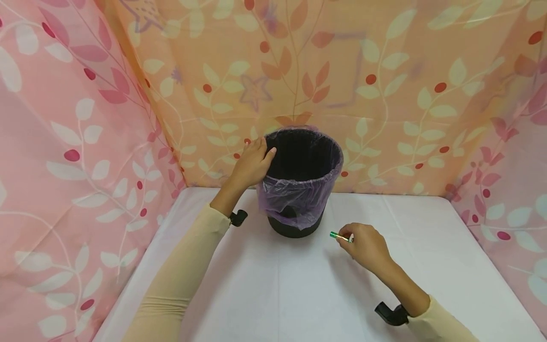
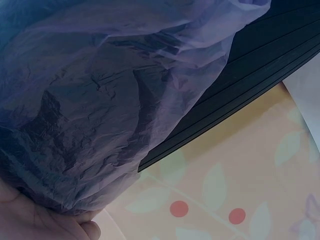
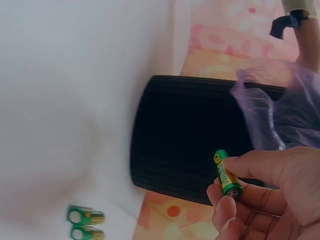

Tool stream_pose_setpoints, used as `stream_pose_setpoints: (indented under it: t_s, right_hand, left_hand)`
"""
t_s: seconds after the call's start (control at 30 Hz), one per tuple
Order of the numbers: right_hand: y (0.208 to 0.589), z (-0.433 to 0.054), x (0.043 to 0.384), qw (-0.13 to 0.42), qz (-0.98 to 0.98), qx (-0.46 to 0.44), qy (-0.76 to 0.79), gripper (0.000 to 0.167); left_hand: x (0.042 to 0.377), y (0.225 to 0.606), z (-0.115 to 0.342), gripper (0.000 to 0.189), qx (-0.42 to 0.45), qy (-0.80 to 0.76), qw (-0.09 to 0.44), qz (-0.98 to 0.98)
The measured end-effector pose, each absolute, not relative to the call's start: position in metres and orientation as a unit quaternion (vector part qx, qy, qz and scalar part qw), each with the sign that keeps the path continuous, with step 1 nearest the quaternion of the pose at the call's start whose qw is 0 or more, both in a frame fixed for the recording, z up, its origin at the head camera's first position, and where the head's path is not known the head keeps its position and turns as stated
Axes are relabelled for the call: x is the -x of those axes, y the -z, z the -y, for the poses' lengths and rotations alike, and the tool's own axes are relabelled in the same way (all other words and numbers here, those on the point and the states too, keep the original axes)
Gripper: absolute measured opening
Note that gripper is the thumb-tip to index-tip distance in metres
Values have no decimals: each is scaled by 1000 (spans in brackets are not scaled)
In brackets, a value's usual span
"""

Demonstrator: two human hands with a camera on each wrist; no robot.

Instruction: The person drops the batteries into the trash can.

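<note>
A black trash bin [image 1: 295,232] with a thin purple bag [image 1: 295,197] folded over its rim stands upright on the white table. My left hand [image 1: 253,164] grips the bin's rim through the bag on the left side, thumb at the opening. In the left wrist view, part of that hand [image 2: 45,222] shows below the bag. Low in front and to the right of the bin, my right hand [image 1: 366,247] pinches a green and gold battery [image 3: 227,175] between thumb and fingers. Two more batteries [image 3: 86,223] lie side by side in the right wrist view, out of sight in the head view.
The white-covered table [image 1: 239,294] reaches back to an orange leaf-patterned curtain [image 1: 384,118] just behind the bin. Pink patterned curtains [image 1: 77,190] hang at both sides. A black wrist device [image 1: 391,313] sticks out from each wrist.
</note>
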State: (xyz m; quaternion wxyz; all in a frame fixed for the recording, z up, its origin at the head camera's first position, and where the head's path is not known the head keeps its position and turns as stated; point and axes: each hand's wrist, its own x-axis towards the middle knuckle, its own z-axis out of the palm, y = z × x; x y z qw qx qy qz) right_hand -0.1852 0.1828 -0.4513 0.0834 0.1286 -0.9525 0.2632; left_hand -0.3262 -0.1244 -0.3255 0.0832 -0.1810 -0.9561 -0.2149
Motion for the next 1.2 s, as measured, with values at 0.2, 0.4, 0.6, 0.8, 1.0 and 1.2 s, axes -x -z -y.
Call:
stream_pose_setpoints:
  t_s: [0.2,0.4,0.6,0.8,1.0,1.2]
  right_hand:
    - [434,-182,187,93,949,-128,-272,9]
    - [418,-181,188,100,946,-133,-277,9]
    - [405,-182,187,96,943,-148,-282,6]
    - [395,-180,189,99,940,-158,-287,4]
    - [382,-179,191,109,937,-178,-278,8]
    - [365,-178,194,129,933,-194,-276,7]
  left_hand:
    - [327,326,125,72,182,217,87,955]
    - [327,327,126,72,183,215,86,955]
    - [326,327,126,72,183,215,86,956]
    - [327,328,125,72,185,215,84,955]
    - [328,327,126,72,187,214,85,955]
    - [328,327,126,73,182,220,78,955]
